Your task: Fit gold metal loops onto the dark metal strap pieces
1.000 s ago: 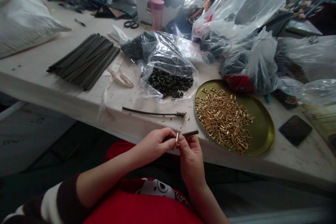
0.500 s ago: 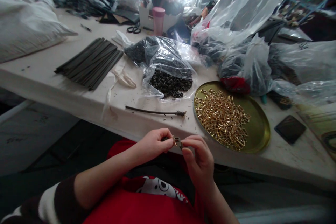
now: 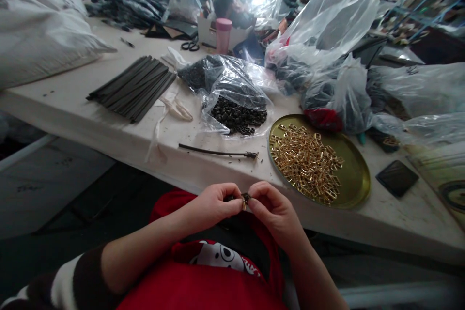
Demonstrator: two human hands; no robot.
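Since a second ago the hands have closed together, hiding the strap tip that poked out rightward. Flat dark strips lie stacked far left on the worktop. Left hand and right hand each pinch the strap end in a fingertip grip above the lap, held close probably for fine work. Shiny gold buckles fill the round brassy tray, near the right hand.

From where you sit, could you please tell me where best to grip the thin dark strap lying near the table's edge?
Pinch the strap at mid-length from above, across its narrow width. It lies flat there with nothing beside it, while its metal end sits close to the gold tray.
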